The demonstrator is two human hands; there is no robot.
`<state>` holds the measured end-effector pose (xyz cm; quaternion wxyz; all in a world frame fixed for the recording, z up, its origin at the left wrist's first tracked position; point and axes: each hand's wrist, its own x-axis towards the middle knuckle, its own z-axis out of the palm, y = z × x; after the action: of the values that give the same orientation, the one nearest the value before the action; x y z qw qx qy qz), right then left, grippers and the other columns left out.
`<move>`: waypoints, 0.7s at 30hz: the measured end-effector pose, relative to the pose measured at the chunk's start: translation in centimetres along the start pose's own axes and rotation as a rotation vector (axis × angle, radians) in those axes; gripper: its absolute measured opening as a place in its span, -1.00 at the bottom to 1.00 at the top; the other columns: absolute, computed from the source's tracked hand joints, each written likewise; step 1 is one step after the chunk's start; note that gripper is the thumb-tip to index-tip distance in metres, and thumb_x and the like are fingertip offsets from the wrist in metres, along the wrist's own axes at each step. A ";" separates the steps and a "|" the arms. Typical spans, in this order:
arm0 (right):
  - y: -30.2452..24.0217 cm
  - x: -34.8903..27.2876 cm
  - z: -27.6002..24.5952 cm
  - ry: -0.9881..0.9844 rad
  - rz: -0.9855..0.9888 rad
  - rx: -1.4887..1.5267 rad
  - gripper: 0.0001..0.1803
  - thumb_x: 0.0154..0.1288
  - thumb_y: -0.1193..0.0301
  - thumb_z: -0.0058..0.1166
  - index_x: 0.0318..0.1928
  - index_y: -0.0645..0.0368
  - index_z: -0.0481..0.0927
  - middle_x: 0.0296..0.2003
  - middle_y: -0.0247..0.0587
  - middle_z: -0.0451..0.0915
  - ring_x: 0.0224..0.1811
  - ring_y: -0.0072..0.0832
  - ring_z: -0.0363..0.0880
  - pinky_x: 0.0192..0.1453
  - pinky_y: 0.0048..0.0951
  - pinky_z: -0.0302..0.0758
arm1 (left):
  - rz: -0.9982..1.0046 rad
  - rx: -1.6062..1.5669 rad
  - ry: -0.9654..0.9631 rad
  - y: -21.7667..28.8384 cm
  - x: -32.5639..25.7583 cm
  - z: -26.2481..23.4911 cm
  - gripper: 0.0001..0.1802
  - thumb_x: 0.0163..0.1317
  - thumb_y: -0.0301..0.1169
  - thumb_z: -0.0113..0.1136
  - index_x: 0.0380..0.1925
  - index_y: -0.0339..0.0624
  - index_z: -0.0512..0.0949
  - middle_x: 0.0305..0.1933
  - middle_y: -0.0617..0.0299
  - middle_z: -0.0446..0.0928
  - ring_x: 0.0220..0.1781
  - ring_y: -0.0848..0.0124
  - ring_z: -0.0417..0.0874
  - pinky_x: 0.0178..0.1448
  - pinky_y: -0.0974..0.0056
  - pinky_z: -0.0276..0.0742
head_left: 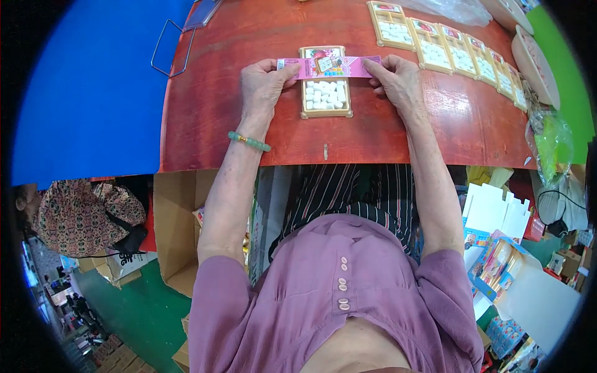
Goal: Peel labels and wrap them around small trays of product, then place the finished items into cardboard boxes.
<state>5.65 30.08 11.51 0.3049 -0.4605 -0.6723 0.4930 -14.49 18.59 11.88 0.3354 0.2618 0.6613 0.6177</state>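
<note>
A pink printed paper band (348, 67) is stretched crosswise over a small tan tray (327, 114) on the red table. White pieces (324, 94) fill the tray's near part, and a printed card shows at its far end. My left hand (266, 84) pinches the band's left end between thumb and fingers. At the band's right end, my right hand (397, 79) grips it the same way. Whether the band touches the tray cannot be made out. A green bead bracelet (249, 142) circles my left wrist.
Several similar filled trays (435, 56) stand in a row at the far right, beside pale oval bowls (533, 65). A clear plastic bag (550, 146) hangs at the table's right edge. A blue surface (93, 93) adjoins on the left; a cardboard box (177, 233) stands below.
</note>
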 end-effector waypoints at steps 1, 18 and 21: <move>0.0 0.0 0.0 -0.001 0.001 0.000 -0.60 0.14 0.17 0.21 -0.49 0.33 0.58 -0.61 -0.19 0.58 -0.63 -0.59 0.56 -0.57 -0.57 0.51 | -0.001 0.001 0.000 0.0 0.0 0.0 -0.92 0.02 -0.54 0.35 -0.48 -0.32 0.63 -0.50 0.24 0.61 -0.52 0.62 0.55 -0.44 0.57 0.48; 0.1 0.0 0.4 0.010 -0.009 -0.059 -0.63 0.16 0.16 0.25 -0.50 0.23 0.55 -0.61 -0.34 0.54 -0.61 -0.72 0.47 -0.57 -0.70 0.44 | 0.021 0.054 -0.020 -0.6 0.6 -0.3 -0.87 0.03 -0.48 0.36 -0.42 -0.26 0.61 -0.46 0.26 0.62 -0.56 0.63 0.55 -0.56 0.57 0.39; 0.3 0.1 0.4 0.007 -0.025 -0.075 -0.63 0.16 0.17 0.25 -0.51 0.24 0.55 -0.62 -0.34 0.53 -0.61 -0.72 0.47 -0.58 -0.70 0.44 | 0.000 0.085 -0.004 -0.3 0.4 -0.1 -0.87 0.03 -0.48 0.36 -0.44 -0.25 0.61 -0.48 0.26 0.62 -0.56 0.64 0.55 -0.57 0.56 0.37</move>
<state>5.39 30.05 11.09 0.2961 -0.4649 -0.6949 0.4619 -14.82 18.75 11.56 0.3251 0.2771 0.6865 0.5885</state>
